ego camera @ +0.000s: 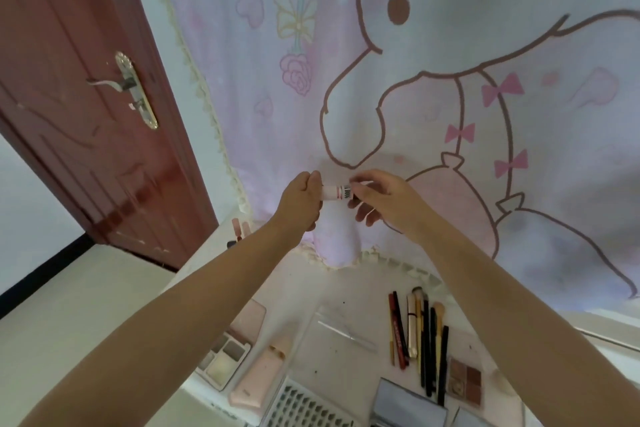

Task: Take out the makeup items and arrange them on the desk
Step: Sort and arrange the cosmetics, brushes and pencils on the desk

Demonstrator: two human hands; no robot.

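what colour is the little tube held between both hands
White with a red-printed label, on the tube; head view shows it.

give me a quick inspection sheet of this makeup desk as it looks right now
surface: white desk, a few dark specks on it
job's things: small white tube held up in front of the cartoon cloth; row of pencils and brushes lying side by side; brown eyeshadow palette to their right; open pale palette on the left with a pink case beside it; clear tray in the middle
clutter: nothing seen
grippers: left hand and right hand each pinch one end of the tube
cables: nothing seen
surroundings: cartoon cloth hanging behind the desk, red-brown door with a metal handle at left
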